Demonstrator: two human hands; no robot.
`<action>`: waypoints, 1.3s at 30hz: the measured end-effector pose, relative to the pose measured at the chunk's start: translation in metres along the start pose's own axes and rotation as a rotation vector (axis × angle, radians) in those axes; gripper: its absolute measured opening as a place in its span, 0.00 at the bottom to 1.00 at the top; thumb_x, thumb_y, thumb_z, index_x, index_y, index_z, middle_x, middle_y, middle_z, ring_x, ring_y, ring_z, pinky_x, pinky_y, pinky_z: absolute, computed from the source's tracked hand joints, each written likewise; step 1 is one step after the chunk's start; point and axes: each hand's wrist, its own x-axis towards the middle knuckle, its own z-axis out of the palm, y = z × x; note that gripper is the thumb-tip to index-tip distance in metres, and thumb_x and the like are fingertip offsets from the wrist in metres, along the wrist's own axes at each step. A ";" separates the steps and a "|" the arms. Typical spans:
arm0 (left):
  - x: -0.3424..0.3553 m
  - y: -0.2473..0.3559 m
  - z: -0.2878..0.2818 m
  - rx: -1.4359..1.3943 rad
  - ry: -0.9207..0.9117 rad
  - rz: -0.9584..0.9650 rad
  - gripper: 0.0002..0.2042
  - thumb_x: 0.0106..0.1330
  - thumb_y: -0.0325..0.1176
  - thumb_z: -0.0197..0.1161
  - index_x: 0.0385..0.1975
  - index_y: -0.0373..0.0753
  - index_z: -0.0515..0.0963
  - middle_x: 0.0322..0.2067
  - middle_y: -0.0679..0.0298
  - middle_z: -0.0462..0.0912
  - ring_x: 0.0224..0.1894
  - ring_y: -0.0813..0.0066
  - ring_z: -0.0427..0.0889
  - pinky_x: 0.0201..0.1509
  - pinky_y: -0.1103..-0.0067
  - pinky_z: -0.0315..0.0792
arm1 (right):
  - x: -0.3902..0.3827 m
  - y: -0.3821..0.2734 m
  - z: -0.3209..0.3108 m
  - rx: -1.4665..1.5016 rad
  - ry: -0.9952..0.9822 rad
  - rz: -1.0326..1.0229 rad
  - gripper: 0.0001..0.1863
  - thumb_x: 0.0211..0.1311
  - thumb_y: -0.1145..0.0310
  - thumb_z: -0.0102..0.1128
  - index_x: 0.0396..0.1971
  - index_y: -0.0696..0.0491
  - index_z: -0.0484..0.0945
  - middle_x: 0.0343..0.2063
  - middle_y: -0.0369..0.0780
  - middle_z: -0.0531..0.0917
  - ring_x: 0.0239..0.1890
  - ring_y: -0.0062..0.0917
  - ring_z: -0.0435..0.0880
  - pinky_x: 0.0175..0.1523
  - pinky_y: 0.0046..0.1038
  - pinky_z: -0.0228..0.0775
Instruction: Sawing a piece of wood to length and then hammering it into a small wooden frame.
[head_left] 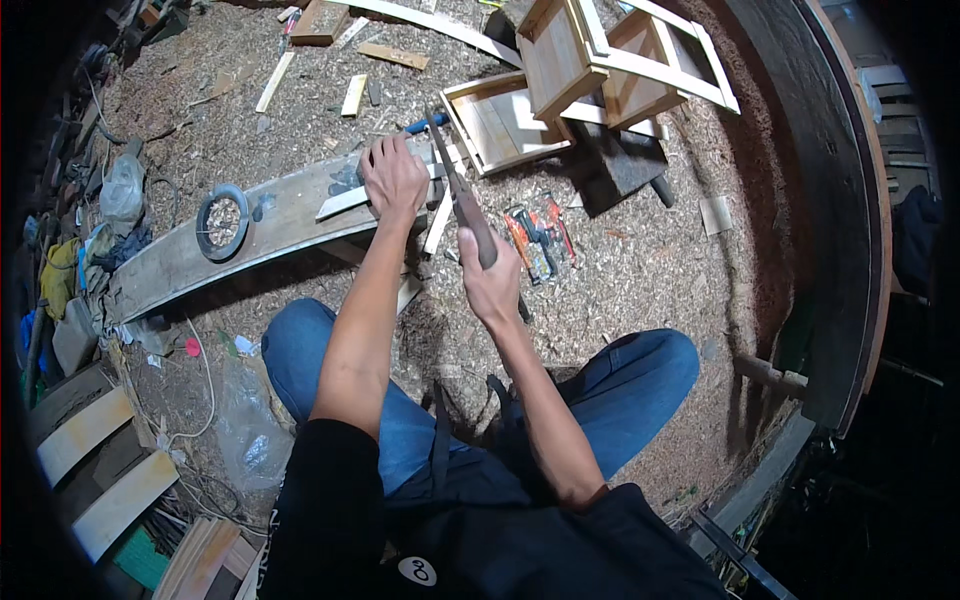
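My left hand (394, 178) presses on a pale wooden strip (345, 203), its fingers curled over the strip. That strip lies across a long grey plank bench (180, 255). In my right hand (492, 282) is the brown wooden handle of a handsaw (465, 200). Its dark, narrow blade points up and away, close to the right of my left hand. Seen nearly edge-on, the blade hides its teeth, and whether it touches the strip I cannot tell. Another pale strip (438, 222) sticks out beneath, between my hands.
A grey ring (222, 222) rests on the bench's left part. Wooden drawer-like boxes (505, 125) stand at the far right of the bench. Several orange and dark tools (540, 240) lie on the shaving-covered ground. A dark board wall (830, 200) curves along the right.
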 end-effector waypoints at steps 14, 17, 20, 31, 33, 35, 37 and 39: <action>-0.001 0.009 -0.004 -0.027 -0.083 -0.042 0.21 0.55 0.36 0.55 0.50 0.38 0.75 0.48 0.59 0.78 0.57 0.65 0.71 0.65 0.66 0.57 | -0.013 0.012 0.012 0.116 0.026 0.060 0.20 0.67 0.55 0.57 0.33 0.62 0.78 0.19 0.38 0.75 0.24 0.20 0.72 0.33 0.29 0.67; -0.002 0.007 -0.003 -0.033 -0.075 0.014 0.22 0.55 0.38 0.55 0.51 0.39 0.74 0.49 0.59 0.78 0.57 0.65 0.71 0.65 0.66 0.56 | -0.013 0.016 0.015 0.094 0.027 0.000 0.21 0.67 0.55 0.57 0.34 0.62 0.78 0.20 0.40 0.76 0.26 0.21 0.74 0.35 0.29 0.69; -0.003 0.006 -0.005 0.012 -0.006 0.077 0.21 0.55 0.37 0.54 0.51 0.40 0.75 0.47 0.60 0.78 0.55 0.65 0.72 0.65 0.66 0.57 | -0.018 0.024 0.018 0.098 0.018 -0.044 0.19 0.67 0.58 0.57 0.36 0.63 0.78 0.22 0.42 0.78 0.27 0.21 0.75 0.36 0.30 0.70; 0.000 0.011 -0.002 0.027 -0.129 -0.025 0.18 0.57 0.35 0.54 0.47 0.39 0.75 0.43 0.60 0.80 0.52 0.66 0.74 0.61 0.70 0.60 | -0.087 0.031 -0.017 0.106 0.061 0.047 0.13 0.66 0.64 0.58 0.35 0.61 0.78 0.21 0.30 0.73 0.23 0.12 0.69 0.29 0.21 0.63; -0.005 0.007 -0.005 0.036 -0.124 -0.019 0.18 0.57 0.35 0.54 0.47 0.39 0.75 0.43 0.60 0.80 0.52 0.66 0.74 0.61 0.69 0.60 | -0.055 0.031 -0.009 0.097 0.025 0.049 0.13 0.66 0.63 0.58 0.36 0.61 0.78 0.20 0.30 0.73 0.23 0.12 0.68 0.28 0.21 0.62; -0.001 0.007 -0.003 0.007 -0.068 -0.013 0.17 0.57 0.35 0.54 0.46 0.40 0.75 0.42 0.60 0.79 0.52 0.66 0.74 0.61 0.69 0.60 | -0.034 0.028 0.002 0.103 -0.004 0.055 0.14 0.66 0.63 0.58 0.37 0.61 0.78 0.20 0.30 0.72 0.23 0.12 0.68 0.28 0.21 0.62; 0.004 0.007 0.000 0.019 -0.079 -0.041 0.17 0.56 0.35 0.54 0.46 0.40 0.75 0.42 0.60 0.79 0.52 0.66 0.74 0.61 0.69 0.59 | -0.029 0.024 0.009 0.069 -0.028 0.049 0.14 0.67 0.64 0.57 0.39 0.61 0.78 0.20 0.30 0.72 0.23 0.12 0.67 0.28 0.21 0.62; 0.002 0.007 -0.002 0.034 -0.137 -0.093 0.16 0.56 0.35 0.55 0.45 0.42 0.74 0.42 0.60 0.79 0.52 0.67 0.74 0.61 0.69 0.58 | -0.051 0.032 0.000 0.099 0.002 0.003 0.14 0.67 0.64 0.58 0.40 0.61 0.78 0.20 0.30 0.72 0.22 0.13 0.67 0.28 0.21 0.61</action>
